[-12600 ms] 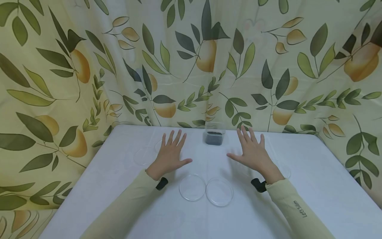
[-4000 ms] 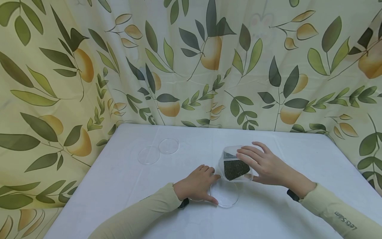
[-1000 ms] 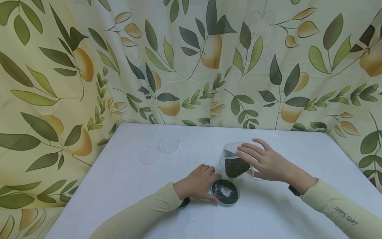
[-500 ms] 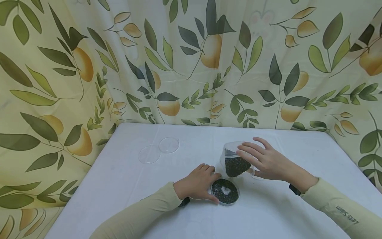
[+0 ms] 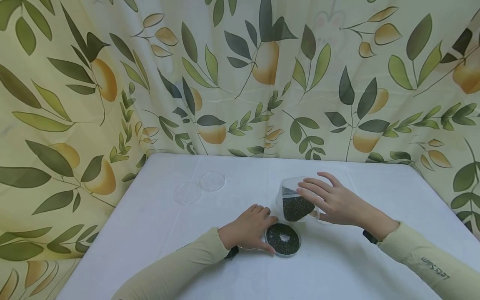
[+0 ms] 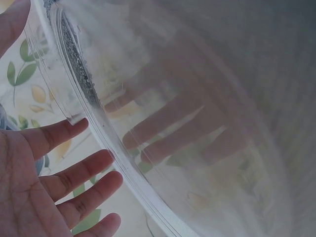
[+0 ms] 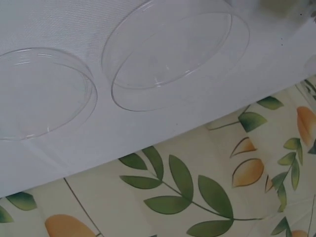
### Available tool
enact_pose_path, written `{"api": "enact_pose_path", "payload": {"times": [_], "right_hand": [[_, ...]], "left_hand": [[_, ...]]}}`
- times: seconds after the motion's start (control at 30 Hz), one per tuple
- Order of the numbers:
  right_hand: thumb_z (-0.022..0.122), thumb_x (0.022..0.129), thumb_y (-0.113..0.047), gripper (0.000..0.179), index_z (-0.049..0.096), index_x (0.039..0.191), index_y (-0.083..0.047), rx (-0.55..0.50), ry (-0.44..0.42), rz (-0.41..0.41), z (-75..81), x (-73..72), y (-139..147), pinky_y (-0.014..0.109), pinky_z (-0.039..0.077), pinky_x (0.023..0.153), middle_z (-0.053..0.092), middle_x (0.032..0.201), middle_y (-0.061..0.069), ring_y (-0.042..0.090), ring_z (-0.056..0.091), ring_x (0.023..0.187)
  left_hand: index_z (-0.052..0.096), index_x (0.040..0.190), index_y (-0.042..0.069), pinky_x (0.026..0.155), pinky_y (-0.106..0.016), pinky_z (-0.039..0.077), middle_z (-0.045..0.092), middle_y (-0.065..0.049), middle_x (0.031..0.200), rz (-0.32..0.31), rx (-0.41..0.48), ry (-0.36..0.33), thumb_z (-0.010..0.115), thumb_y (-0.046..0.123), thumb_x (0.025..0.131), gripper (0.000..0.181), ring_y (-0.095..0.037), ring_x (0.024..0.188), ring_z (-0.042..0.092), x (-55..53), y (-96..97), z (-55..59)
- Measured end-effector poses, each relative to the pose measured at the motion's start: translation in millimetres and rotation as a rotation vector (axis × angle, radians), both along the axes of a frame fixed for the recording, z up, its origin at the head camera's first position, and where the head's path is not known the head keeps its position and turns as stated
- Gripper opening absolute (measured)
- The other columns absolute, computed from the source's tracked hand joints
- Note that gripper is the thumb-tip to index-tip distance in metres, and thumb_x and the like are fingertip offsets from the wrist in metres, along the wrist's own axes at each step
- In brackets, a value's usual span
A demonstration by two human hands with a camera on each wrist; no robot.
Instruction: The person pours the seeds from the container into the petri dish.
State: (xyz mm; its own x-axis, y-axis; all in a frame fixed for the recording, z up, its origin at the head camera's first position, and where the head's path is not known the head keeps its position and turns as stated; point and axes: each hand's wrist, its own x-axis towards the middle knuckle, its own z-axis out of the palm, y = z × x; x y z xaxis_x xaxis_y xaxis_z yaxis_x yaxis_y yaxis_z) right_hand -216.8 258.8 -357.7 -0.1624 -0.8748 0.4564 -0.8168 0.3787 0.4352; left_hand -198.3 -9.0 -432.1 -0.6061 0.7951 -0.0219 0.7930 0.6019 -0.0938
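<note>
In the head view my right hand (image 5: pixel 333 206) grips a clear plastic tub (image 5: pixel 286 184), tilted toward me above the table. Dark granules (image 5: pixel 298 209) have slid to its lower side. Just below stands a petri dish (image 5: pixel 286 255), its bottom covered in the same granules except for a pale patch at the middle. My left hand (image 5: pixel 248 230) rests beside it, thumb and index finger spread against the dish's left side. The left wrist view shows this hand's fingers (image 6: pixel 81 170) fairly straight, by an empty petri dish (image 6: pixel 212 163) close to the camera.
Two empty petri dish pieces lie at the back left, a nearer one (image 5: pixel 187 193) and a farther one (image 5: pixel 212 181). In the right wrist view two clear dishes (image 7: pixel 177 49) lie near the white table's edge. A leaf-patterned curtain (image 5: pixel 240 96) hangs behind the table.
Both hands hovered spread earlier, with the tub at the back. My right hand has since taken and tilted it. Granules now fill the dish, and its pale patch has shrunk over the last second.
</note>
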Motion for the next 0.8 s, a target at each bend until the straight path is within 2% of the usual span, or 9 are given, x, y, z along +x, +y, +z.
{"api": "enact_pose_path", "payload": {"times": [0.17, 0.23, 0.3, 0.37, 0.4, 0.47, 0.6, 0.67, 0.8], "right_hand": [[0.024, 0.098, -0.039, 0.053, 0.051, 0.125, -0.003, 0.004, 0.001, -0.001, 0.0, -1.1, 0.0, 0.038, 0.004, 0.121, 0.06, 0.119, 0.014, 0.028, 0.054, 0.11], [0.045, 0.094, -0.037, 0.047, 0.051, 0.125, -0.003, 0.012, -0.008, -0.007, 0.1, -1.3, 0.6, 0.038, 0.004, 0.121, 0.06, 0.12, 0.014, 0.028, 0.054, 0.11], [0.069, 0.079, -0.035, 0.06, 0.051, 0.126, -0.002, 0.017, -0.022, -0.017, 0.1, -1.4, 0.9, 0.037, 0.003, 0.12, 0.059, 0.12, 0.014, 0.028, 0.053, 0.111], [0.086, 0.057, -0.033, 0.083, 0.051, 0.125, -0.001, 0.014, -0.041, -0.026, 0.1, -1.7, 0.7, 0.037, 0.003, 0.12, 0.059, 0.12, 0.014, 0.028, 0.053, 0.111], [0.09, 0.045, -0.032, 0.094, 0.051, 0.125, 0.0, 0.006, -0.053, -0.028, 0.1, -2.3, 0.2, 0.038, 0.007, 0.12, 0.06, 0.119, 0.014, 0.028, 0.053, 0.11], [0.092, 0.037, -0.031, 0.102, 0.051, 0.124, 0.001, -0.02, -0.081, -0.029, 0.0, -4.2, -0.7, 0.04, 0.014, 0.118, 0.06, 0.118, 0.013, 0.026, 0.053, 0.109], [0.091, 0.036, -0.035, 0.103, 0.051, 0.123, 0.003, -0.073, -0.136, -0.034, 0.7, -11.7, -1.4, 0.049, 0.032, 0.1, 0.059, 0.115, 0.012, 0.024, 0.053, 0.106], [0.091, 0.038, -0.037, 0.102, 0.051, 0.122, 0.003, -0.094, -0.177, -0.054, 1.4, -16.8, -1.1, 0.051, 0.036, 0.094, 0.059, 0.115, 0.011, 0.023, 0.053, 0.106], [0.089, 0.043, -0.038, 0.098, 0.049, 0.122, 0.002, -0.148, -0.258, -0.107, 3.2, -30.4, 0.4, 0.052, 0.038, 0.091, 0.059, 0.115, 0.012, 0.026, 0.054, 0.105]], "left_hand": [[0.045, 0.135, 0.024, 0.107, -0.033, 0.034, 0.049, 0.001, 0.125, 0.003, 0.006, -0.007, 0.051, 0.079, 0.072, 0.084, -0.015, 0.117, 0.046, -0.8, 0.0, -0.6], [0.045, 0.135, 0.024, 0.107, -0.033, 0.034, 0.049, 0.001, 0.125, 0.002, 0.009, -0.007, 0.051, 0.079, 0.072, 0.084, -0.015, 0.117, 0.046, -0.8, -0.2, -0.8], [0.045, 0.135, 0.024, 0.107, -0.033, 0.034, 0.049, 0.001, 0.124, -0.001, 0.012, -0.004, 0.05, 0.079, 0.072, 0.084, -0.015, 0.116, 0.046, -0.8, -0.4, -1.0], [0.045, 0.135, 0.023, 0.107, -0.033, 0.034, 0.049, 0.0, 0.124, -0.004, 0.013, -0.002, 0.051, 0.079, 0.072, 0.084, -0.015, 0.116, 0.046, -0.8, -0.6, -1.0], [0.045, 0.135, 0.023, 0.107, -0.033, 0.034, 0.049, 0.0, 0.124, -0.006, 0.013, -0.001, 0.051, 0.079, 0.072, 0.084, -0.015, 0.116, 0.046, -0.8, -0.6, -1.0], [0.045, 0.135, 0.024, 0.107, -0.033, 0.033, 0.049, 0.001, 0.124, -0.007, 0.015, -0.001, 0.05, 0.079, 0.072, 0.084, -0.015, 0.115, 0.046, -0.9, -0.8, -1.6], [0.044, 0.135, 0.024, 0.108, -0.033, 0.033, 0.049, 0.001, 0.124, -0.009, 0.017, -0.001, 0.05, 0.08, 0.072, 0.084, -0.015, 0.116, 0.046, -1.0, -1.0, -2.3], [0.044, 0.135, 0.024, 0.108, -0.033, 0.033, 0.049, 0.0, 0.124, -0.007, 0.019, -0.003, 0.05, 0.08, 0.072, 0.084, -0.015, 0.116, 0.046, -0.9, -1.0, -2.1], [0.044, 0.135, 0.024, 0.108, -0.034, 0.033, 0.049, 0.0, 0.125, -0.002, 0.013, -0.002, 0.05, 0.079, 0.072, 0.085, -0.015, 0.117, 0.046, -0.4, -1.3, -1.3]]}}
